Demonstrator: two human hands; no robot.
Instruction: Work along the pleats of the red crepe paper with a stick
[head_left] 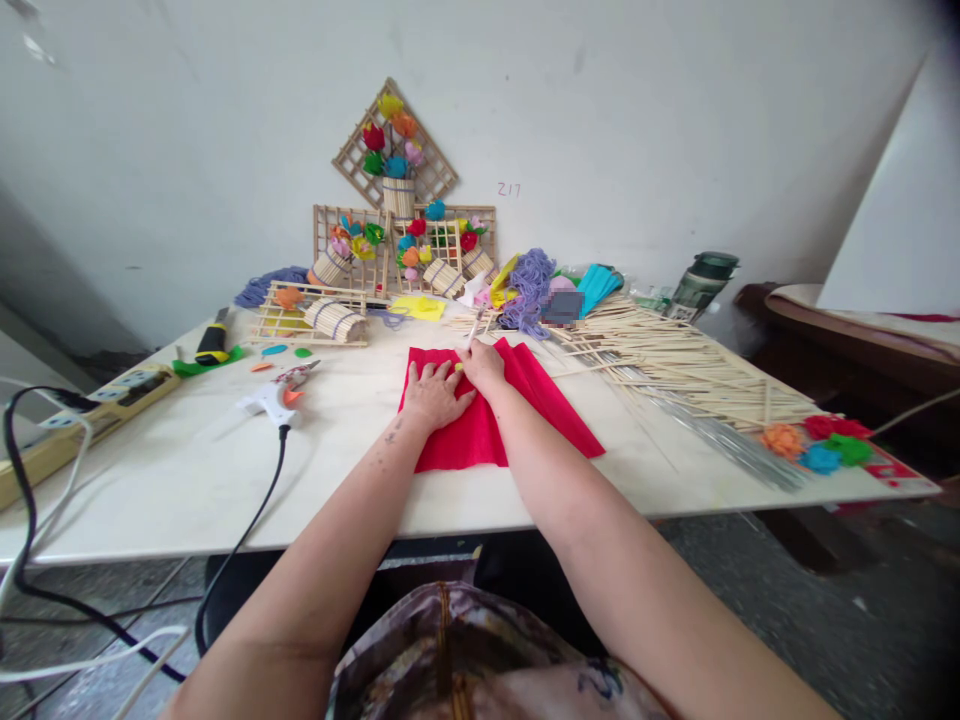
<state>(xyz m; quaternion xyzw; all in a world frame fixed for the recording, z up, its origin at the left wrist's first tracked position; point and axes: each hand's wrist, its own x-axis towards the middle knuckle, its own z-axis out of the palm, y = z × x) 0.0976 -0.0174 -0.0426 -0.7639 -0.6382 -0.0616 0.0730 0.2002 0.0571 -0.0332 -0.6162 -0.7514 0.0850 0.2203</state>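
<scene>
A sheet of red crepe paper (551, 410) with fold lines lies on the table in front of me. My left hand (435, 396) presses flat on it, fingers spread. Close beside it, my right hand (484, 368) is closed around a slim, whitish pen-like thing (474, 328) that points up and away from me; its exact kind is too small to tell. A small yellow piece (459, 367) shows on the red paper between the two hands. The right fingertips are partly hidden behind the hand.
Bamboo lattices with paper flowers (395, 150) lean on the wall. Left are a hot glue gun (271, 398), a utility knife (214, 340) and a power strip (112, 400). Right are wooden sticks (675, 350), wires (720, 445), purple yarn (531, 285) and a bottle (701, 285).
</scene>
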